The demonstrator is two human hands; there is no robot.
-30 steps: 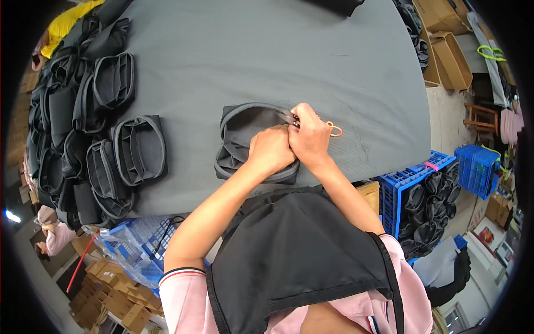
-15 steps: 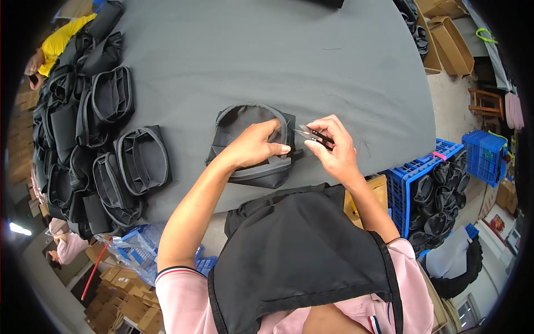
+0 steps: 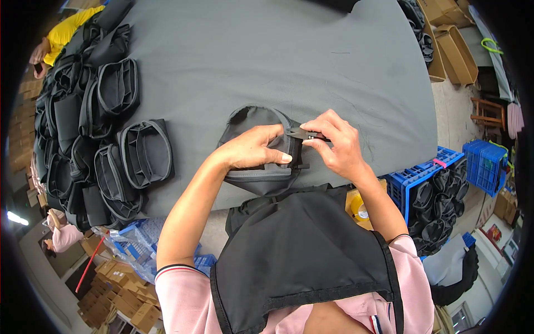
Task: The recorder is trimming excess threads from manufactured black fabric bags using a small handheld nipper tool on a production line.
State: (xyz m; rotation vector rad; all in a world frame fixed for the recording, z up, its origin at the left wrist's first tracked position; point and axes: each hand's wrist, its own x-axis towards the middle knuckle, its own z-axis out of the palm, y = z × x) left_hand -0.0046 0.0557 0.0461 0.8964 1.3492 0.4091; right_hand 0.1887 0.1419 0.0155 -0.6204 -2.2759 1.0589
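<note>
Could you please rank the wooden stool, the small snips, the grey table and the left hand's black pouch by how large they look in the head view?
1. Grey table
2. Black pouch
3. Wooden stool
4. Small snips, partly covered by the right hand
The stool looks farther off, so its true size is unsure.

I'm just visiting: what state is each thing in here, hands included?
Black pouch, unzipped, open
Left hand, on the pouch, thumb near its right rim
Right hand, closed on the snips
Snips, blades at the pouch's right side; open or shut unclear
Nearest pouch on the left, open
Blue crate at right, filled with dark pouches
</note>
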